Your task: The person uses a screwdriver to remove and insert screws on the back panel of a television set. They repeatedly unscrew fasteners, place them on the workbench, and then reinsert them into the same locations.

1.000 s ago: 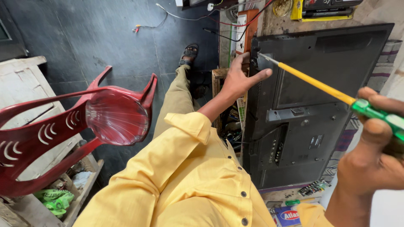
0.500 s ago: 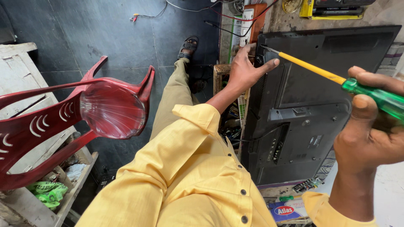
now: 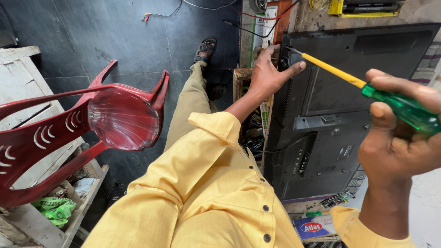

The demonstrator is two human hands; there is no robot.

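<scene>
Two hands are at work on the back of a flat black television, which fills the right half of the frame and leans upright against a cluttered table edge. At the upper middle, the left hand grips the television's top left corner, fingers wrapped behind the casing and the thumb laid across the front of it. At the right edge, the right hand is clamped around the green handle of a long screwdriver. Its yellow shaft runs up and to the left across the black panel, and the metal tip sits at the corner just beside the left thumb; whether it is seated in a screw cannot be told. The hands are well apart, joined only by the tool's length.

Yellow shirt sleeves and a buttoned shirt front fill the lower middle. One leg in khaki trousers stretches toward the top of the frame, ending in a dark sandal on the dark floor. A red plastic chair lies tipped on its side at the left, over a pale wooden shelf. Loose wires trail along the top.
</scene>
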